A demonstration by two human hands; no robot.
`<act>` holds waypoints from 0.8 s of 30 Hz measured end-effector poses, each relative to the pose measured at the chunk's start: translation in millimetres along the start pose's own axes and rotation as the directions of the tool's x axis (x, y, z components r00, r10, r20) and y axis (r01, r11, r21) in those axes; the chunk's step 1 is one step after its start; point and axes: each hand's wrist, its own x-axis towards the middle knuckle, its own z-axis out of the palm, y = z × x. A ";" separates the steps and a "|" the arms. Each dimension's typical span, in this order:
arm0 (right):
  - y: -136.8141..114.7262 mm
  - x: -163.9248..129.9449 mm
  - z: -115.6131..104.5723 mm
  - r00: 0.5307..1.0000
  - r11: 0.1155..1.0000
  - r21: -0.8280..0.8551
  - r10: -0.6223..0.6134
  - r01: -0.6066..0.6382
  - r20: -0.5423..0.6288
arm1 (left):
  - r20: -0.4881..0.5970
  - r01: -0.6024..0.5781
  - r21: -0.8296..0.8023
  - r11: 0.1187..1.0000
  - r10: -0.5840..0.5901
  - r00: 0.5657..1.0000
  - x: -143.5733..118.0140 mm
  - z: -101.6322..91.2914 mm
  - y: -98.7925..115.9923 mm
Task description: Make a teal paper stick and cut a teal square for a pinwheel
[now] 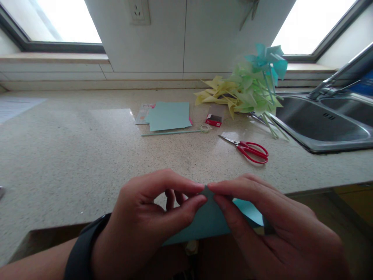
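Both hands pinch one light-blue paper sheet (210,221) at its top corner, just off the speckled stone counter's (87,155) front edge: left hand (145,221) and right hand (271,229) meet fingertip to fingertip. Looks like mid-fold; next wants a firm, aligned crease. Red-handled scissors (247,149) lie well apart.

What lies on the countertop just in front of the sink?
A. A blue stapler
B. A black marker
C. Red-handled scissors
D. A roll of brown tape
C: the red-handled scissors lie flat on the countertop, just in front of the sink, apart from both hands.
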 end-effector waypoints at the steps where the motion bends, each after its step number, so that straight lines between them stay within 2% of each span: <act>1: 0.0 -0.2 -0.2 1.000 1.000 0.000 -0.004 0.004 0.002 | 0.001 0.002 0.001 1.000 -0.002 1.000 -0.1 -0.1 -0.2; 4: 0.5 -0.8 -0.1 0.999 0.999 0.028 -0.039 0.038 0.013 | 0.002 0.012 0.003 1.000 -0.012 1.000 0.2 -0.7 0.2; 9: -2.4 -1.5 1.5 0.999 0.999 0.021 0.038 -0.038 0.012 | 0.000 -0.002 0.011 1.000 0.002 1.000 -0.1 -1.7 0.8; 16: -3.3 -2.4 0.7 0.999 0.999 -0.020 0.040 -0.040 -0.002 | -0.008 -0.002 0.004 1.000 0.002 1.000 -1.1 -0.6 1.1; 19: -1.7 -1.9 -0.1 1.000 1.000 -0.007 -0.017 0.017 -0.003 | -0.014 -0.007 0.007 1.000 0.007 1.000 -0.4 -0.1 0.6; 24: -0.9 0.3 -0.1 1.000 1.000 0.000 -0.030 0.030 0.004 | -0.020 -0.023 0.007 1.000 0.023 1.000 0.4 0.1 0.3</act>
